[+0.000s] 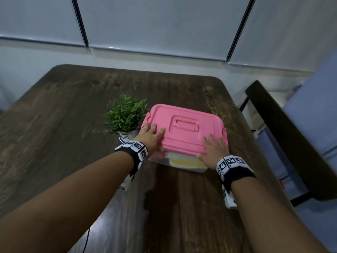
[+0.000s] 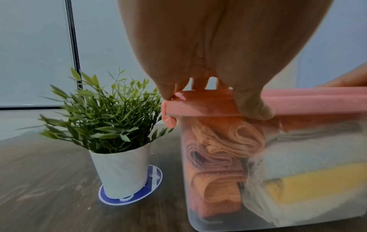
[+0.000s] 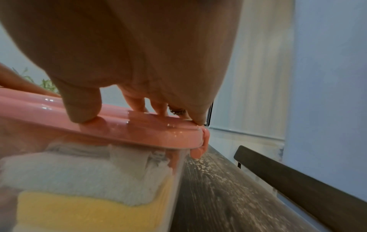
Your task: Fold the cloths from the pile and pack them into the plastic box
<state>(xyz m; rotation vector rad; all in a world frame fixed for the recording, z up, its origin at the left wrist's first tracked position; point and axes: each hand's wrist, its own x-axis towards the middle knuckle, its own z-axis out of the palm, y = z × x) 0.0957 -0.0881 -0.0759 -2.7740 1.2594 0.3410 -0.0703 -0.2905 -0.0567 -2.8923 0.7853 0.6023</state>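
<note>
A clear plastic box (image 1: 184,165) stands on the dark wooden table (image 1: 73,110) under a pink lid (image 1: 184,128) with a moulded handle. Through its wall (image 2: 218,216) I see folded orange cloths (image 2: 218,164), white cloths (image 3: 79,172) and a yellow cloth (image 3: 89,208). My left hand (image 1: 151,136) lies flat on the lid's near left corner, thumb over the lid's edge (image 2: 252,108). My right hand (image 1: 213,148) presses flat on the near right corner, fingers straight, thumb on the rim (image 3: 83,109). Pink latches (image 2: 168,116) (image 3: 200,149) hang at both ends.
A small green plant in a white pot (image 1: 125,115) stands on a blue coaster (image 2: 131,193), close to the box's left end. A dark chair back (image 1: 284,136) runs along the table's right edge. A wall with window blinds lies beyond the table.
</note>
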